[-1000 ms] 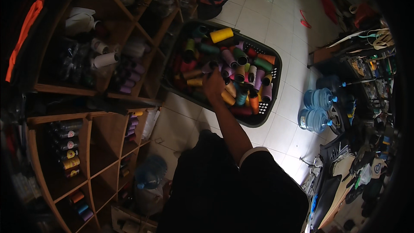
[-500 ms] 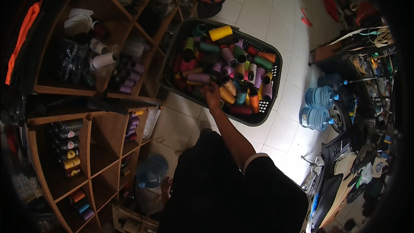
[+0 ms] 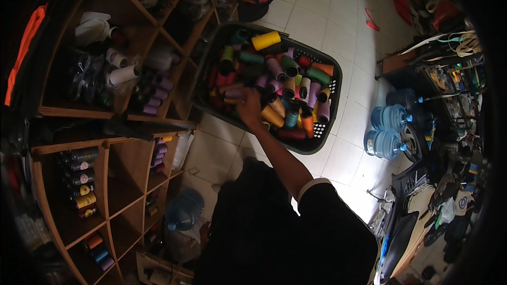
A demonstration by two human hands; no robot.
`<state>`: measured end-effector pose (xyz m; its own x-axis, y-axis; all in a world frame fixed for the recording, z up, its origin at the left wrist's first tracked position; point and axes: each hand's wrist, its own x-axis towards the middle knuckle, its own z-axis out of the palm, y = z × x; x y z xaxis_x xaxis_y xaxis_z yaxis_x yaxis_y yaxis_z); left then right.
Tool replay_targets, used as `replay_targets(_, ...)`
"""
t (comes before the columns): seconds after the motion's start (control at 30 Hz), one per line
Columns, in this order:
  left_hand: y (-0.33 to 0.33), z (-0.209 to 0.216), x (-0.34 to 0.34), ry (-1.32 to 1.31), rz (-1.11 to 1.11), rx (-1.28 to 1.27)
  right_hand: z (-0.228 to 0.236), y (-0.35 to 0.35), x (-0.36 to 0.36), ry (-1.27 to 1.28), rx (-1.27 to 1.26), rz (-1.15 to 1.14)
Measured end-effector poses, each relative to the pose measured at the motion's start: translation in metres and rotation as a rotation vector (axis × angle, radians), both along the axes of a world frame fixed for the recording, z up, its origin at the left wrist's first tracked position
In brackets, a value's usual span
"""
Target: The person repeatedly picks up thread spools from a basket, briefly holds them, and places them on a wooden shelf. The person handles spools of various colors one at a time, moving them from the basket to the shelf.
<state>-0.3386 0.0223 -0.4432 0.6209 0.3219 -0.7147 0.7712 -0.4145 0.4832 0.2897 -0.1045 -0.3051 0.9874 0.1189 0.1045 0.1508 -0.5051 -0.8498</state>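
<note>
rolling and tangling: the likely risks

the bare right hand (image 3: 249, 107) is laid over one end of a purple, cylindrical thread spool (image 3: 234, 93), at nine o'clock in a dark, rectangular, perforated plastic basket (image 3: 307, 149), set at twelve o'clock in the view. whether the spool is grasped cannot be told, the fingertips being hidden; the left hand cannot be made out. because round spools are piled loosely, neighbours might be set rolling by a pull. the bright yellow, cylindrical spool (image 3: 265, 40), perched near the twelve o'clock rim, could be tipped out by a jolt. any trailing thread might be snagged.

counted: one basket; one bright yellow spool on top; over twenty others, exact number hidden by overlap; four clear-blue plastic water jugs (image 3: 390, 119), three at three o'clock, one at seven.
</note>
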Motion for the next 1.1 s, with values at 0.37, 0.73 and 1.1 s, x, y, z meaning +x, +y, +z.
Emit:
replay_targets(0.37, -0.046, 0.051, 0.025, 0.32, 0.932, -0.311, -0.026, 0.096, 0.047, 0.03, -0.674, 0.724)
replay_targets(0.73, -0.04, 0.062, 0.055, 0.333, 1.021, -0.316, 0.009, 0.115, 0.066, -0.035, -0.071, -0.355)
replay_targets(1.1, -0.005, 0.078, 0.103, 0.273, 0.973, -0.305, 0.004, 0.102, 0.109, 0.122, -0.254, -0.125)
